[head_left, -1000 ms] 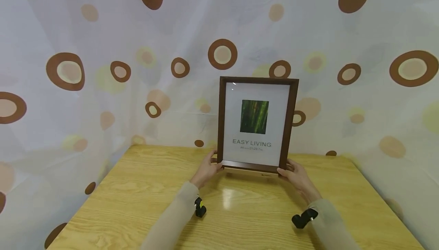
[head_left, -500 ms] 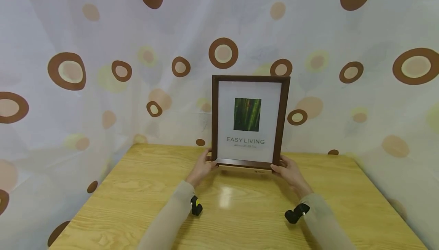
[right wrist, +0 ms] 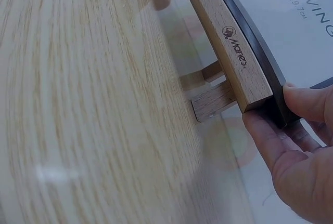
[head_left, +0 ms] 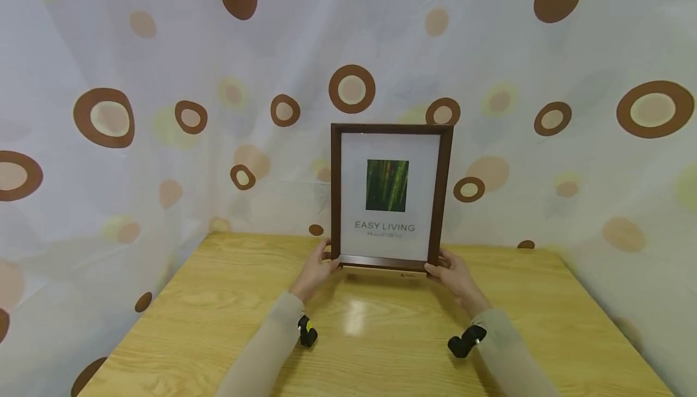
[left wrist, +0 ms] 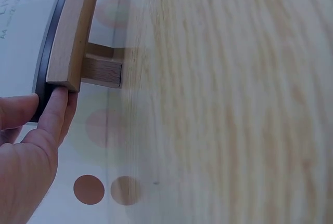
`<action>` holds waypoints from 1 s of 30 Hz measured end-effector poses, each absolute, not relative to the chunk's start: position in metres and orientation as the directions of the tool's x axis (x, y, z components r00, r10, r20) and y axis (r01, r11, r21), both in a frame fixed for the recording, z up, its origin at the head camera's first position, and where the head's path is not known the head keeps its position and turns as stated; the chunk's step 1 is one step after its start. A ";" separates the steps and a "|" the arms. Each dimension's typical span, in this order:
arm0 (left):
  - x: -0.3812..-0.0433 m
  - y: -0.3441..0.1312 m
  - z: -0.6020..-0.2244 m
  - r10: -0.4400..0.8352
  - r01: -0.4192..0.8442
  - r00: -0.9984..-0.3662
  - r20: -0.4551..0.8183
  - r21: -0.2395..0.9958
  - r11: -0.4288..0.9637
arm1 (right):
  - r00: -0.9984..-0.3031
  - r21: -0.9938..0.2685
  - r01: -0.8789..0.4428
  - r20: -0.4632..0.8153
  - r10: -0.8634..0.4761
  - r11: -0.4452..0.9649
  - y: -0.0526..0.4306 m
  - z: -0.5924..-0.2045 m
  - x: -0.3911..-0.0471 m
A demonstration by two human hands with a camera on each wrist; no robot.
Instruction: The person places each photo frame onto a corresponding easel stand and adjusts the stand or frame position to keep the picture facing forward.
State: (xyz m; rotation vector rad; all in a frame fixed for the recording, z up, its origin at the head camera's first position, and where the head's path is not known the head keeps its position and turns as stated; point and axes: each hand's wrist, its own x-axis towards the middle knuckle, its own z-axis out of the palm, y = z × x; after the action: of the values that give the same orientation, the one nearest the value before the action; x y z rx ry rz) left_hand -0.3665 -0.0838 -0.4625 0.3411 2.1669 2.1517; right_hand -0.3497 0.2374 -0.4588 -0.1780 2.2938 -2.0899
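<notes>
A dark brown picture frame (head_left: 389,194) with a green print and the words "EASY LIVING" stands upright toward the back of the table. Beneath its bottom edge runs the pale wooden ledge of a tabletop easel (right wrist: 226,42), marked with a brand name. My left hand (head_left: 316,271) grips the frame's lower left corner; the left wrist view shows its thumb in front and fingers at the ledge's end. At the lower right corner, my right hand (head_left: 457,279) holds the frame the same way, fingertips against the ledge. Most of the easel is hidden behind the frame.
The easel's short wooden feet (left wrist: 102,70) meet the glossy wood-grain table (head_left: 218,324). A pale curtain (head_left: 299,28) with brown circles hangs close behind the table and along its sides. Small black devices (head_left: 466,341) sit on both wrists.
The frame and the easel ledge have shifted left along the table, with both hands moving along at the corners. Their grip looks the same throughout.
</notes>
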 end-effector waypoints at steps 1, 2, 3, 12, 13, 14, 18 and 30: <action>-0.367 -0.085 -0.463 0.206 0.111 -0.972 0.110 0.994 -0.003 | -0.993 -0.994 -0.063 0.053 -0.109 0.091 0.237 -0.459 -0.350; -0.367 -0.086 -0.464 0.209 0.114 -0.972 0.112 0.994 -0.003 | -0.993 -0.994 -0.062 0.053 -0.109 0.086 0.236 -0.460 -0.350; -0.368 -0.087 -0.464 0.210 0.117 -0.971 0.115 0.993 -0.003 | -0.992 -0.994 -0.065 0.055 -0.111 0.085 0.235 -0.460 -0.350; -0.366 -0.090 -0.465 0.215 0.118 -0.971 0.109 0.992 0.034 | -0.992 -0.993 -0.060 0.048 -0.115 0.101 0.232 -0.463 -0.350; -0.366 -0.091 -0.465 0.211 0.113 -0.972 0.105 0.993 0.029 | -0.992 -0.993 -0.063 0.051 -0.115 0.103 0.232 -0.464 -0.350; -0.366 -0.091 -0.465 0.212 0.119 -0.971 0.111 0.992 0.029 | -0.992 -0.993 -0.066 0.054 -0.113 0.103 0.231 -0.464 -0.350; -0.366 -0.092 -0.467 0.218 0.126 -0.969 0.119 0.992 0.018 | -0.992 -0.991 -0.071 0.059 -0.108 0.116 0.231 -0.464 -0.349; -0.364 -0.098 -0.464 0.259 0.145 -0.960 0.101 0.977 0.156 | -0.992 -0.980 -0.080 0.061 -0.110 0.180 0.236 -0.461 -0.344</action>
State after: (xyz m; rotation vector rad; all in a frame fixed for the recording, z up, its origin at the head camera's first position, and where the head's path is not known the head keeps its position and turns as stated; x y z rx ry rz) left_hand -0.3639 -0.0979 -0.4635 0.4069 2.3183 1.9425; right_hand -0.3442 0.2357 -0.4612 -0.1935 2.3948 -1.9878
